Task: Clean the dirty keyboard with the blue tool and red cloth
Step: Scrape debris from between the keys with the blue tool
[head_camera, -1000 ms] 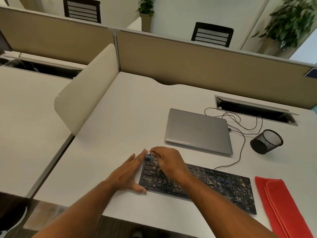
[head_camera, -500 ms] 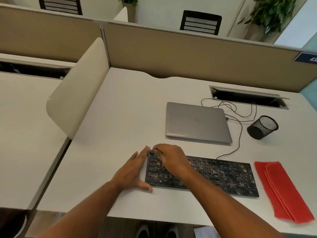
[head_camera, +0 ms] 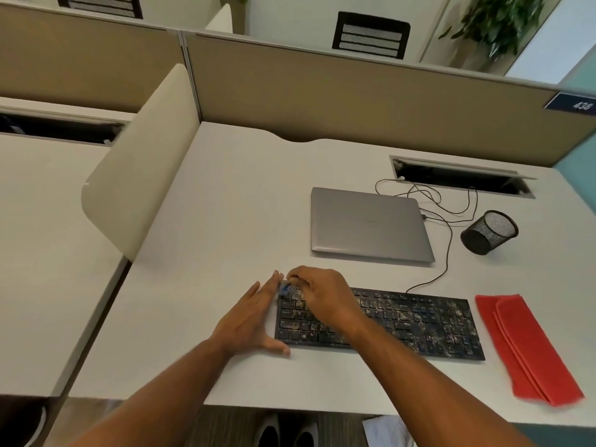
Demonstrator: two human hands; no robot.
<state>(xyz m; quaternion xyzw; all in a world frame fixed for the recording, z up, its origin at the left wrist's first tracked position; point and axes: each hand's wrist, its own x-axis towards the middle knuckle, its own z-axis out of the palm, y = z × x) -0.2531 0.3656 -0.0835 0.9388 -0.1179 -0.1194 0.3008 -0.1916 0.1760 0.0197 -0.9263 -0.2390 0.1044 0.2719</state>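
Left hand (head_camera: 250, 321) flat, fingers straight and together, pointing away, thumb spread toward the right. Right hand (head_camera: 322, 293) palm down with fingers curled, fingertips pinched together at its far left edge, just beside the left fingertips. Both forearms bare, reaching in from the near edge, converging toward the hands.

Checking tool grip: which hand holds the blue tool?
The right hand pinches the blue tool over the keyboard; the left hand lies flat beside it.
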